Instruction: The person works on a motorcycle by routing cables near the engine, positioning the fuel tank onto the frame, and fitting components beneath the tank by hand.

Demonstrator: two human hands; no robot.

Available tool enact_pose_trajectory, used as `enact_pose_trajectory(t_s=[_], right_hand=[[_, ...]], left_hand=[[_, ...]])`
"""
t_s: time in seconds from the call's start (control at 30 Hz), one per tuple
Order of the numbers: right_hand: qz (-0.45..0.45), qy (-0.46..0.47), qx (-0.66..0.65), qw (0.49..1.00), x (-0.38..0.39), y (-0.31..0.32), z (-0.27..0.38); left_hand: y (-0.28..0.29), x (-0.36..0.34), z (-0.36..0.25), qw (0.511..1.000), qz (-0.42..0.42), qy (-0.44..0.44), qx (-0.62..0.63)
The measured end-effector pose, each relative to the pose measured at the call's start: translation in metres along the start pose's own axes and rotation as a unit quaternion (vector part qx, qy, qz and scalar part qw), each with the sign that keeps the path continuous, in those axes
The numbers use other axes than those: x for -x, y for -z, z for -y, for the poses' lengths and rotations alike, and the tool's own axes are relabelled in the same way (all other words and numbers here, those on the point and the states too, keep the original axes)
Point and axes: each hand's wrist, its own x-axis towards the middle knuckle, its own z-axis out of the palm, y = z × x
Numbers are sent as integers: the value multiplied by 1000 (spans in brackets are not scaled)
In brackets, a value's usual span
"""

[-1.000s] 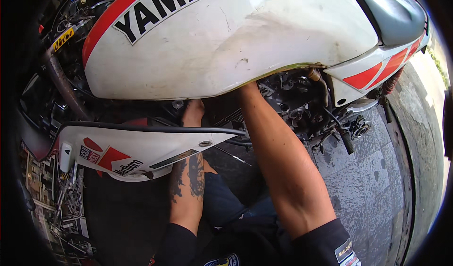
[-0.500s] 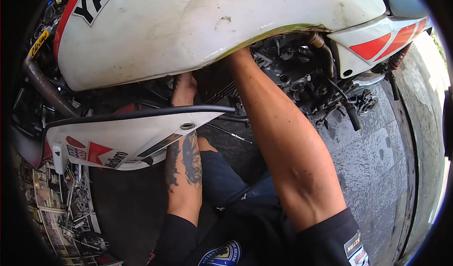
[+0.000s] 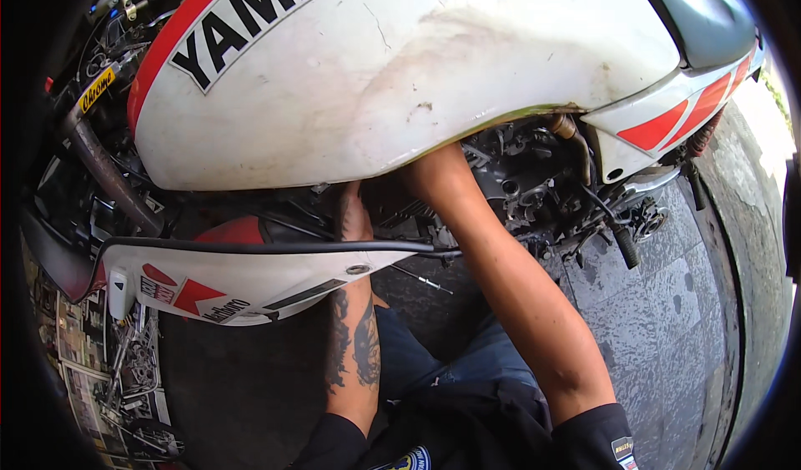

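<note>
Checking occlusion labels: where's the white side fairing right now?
In the head view, the white side fairing sits left of centre, just below the white fuel tank, its tapered right part crossing in front of the left forearm.

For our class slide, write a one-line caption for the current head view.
A person's left hand and right hand reach, partly hidden, beneath a motorcycle's smudged white tank near the exposed engine.

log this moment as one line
left hand: partly under motorcycle fuel tank, beyond white fairing | right hand: under tank, beside engine | grips: hidden
</note>
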Motion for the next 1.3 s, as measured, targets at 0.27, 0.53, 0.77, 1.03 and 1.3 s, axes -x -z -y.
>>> enact_pose_trajectory(t_s=[0.27, 0.53, 0.77, 1.03, 1.3], right_hand=[[-34, -3, 41, 999, 34, 38, 20], [50, -32, 67, 996, 27, 40, 13], [229, 45, 228, 945, 26, 31, 37], [140, 126, 220, 957, 28, 9, 19], [202, 116, 235, 944, 22, 18, 13]], left_hand=[[-6, -2, -1, 1000, 4, 3, 10], [-5, -9, 5, 1000, 2, -5, 13], [1, -8, 4, 1000, 15, -3, 20], [7, -9, 6, 998, 55, 19, 36], [-20, -6, 0, 998, 60, 32, 0]])
